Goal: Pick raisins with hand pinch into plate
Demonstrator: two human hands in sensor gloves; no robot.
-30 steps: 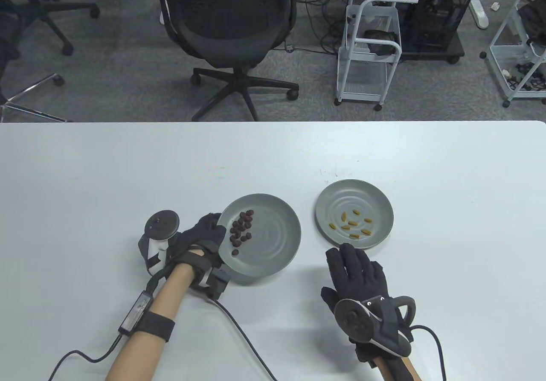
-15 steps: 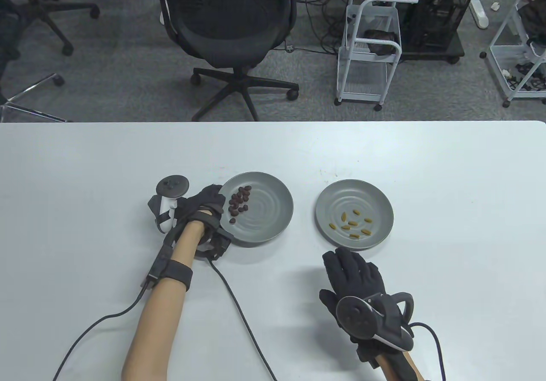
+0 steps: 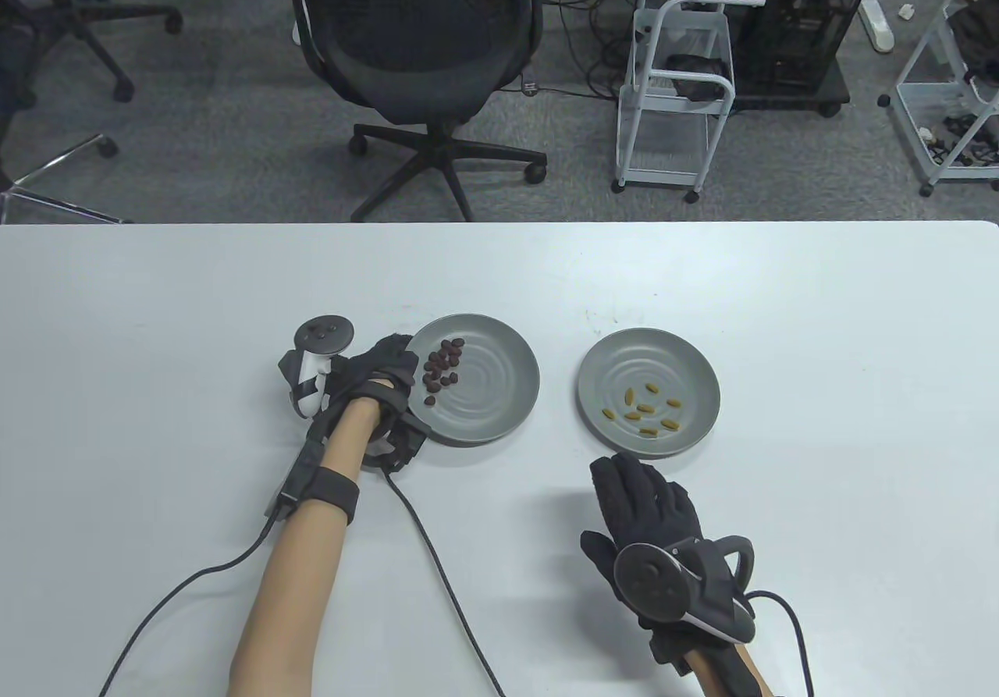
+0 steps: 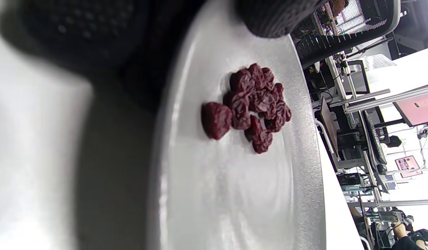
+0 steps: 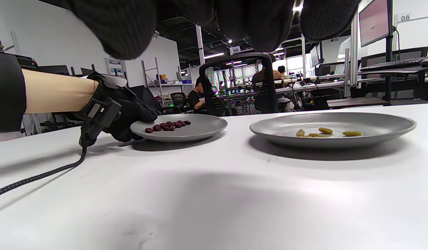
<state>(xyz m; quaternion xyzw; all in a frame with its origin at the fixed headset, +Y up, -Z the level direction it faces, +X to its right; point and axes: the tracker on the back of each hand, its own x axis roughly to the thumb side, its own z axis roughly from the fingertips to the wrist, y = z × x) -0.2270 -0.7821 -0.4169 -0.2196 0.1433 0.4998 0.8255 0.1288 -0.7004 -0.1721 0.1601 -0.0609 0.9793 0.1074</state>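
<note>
Two grey plates stand side by side. The left plate [image 3: 495, 392] holds several dark red raisins [image 3: 441, 369] near its left rim. My left hand [image 3: 394, 375] grips that rim, thumb on top. The left wrist view shows the raisins [image 4: 255, 104] on the plate [image 4: 234, 194] under my thumb [image 4: 273, 17]. The right plate [image 3: 691, 373] holds several yellow raisins [image 3: 644, 408]. My right hand [image 3: 636, 482] lies flat and empty, fingers spread, just short of the right plate's near rim. The right wrist view shows both plates [image 5: 196, 130] [image 5: 338, 123] on the table.
The white table [image 3: 156, 322] stretches wide around the plates. Glove cables [image 3: 437, 564] trail across it toward the near edge. An office chair [image 3: 421, 41] and a white cart [image 3: 675, 96] stand on the floor beyond the far edge.
My left hand carried the raised plate of dark raisins away from me and a little left; it now sits level on the table. My right hand drew back slightly.
</note>
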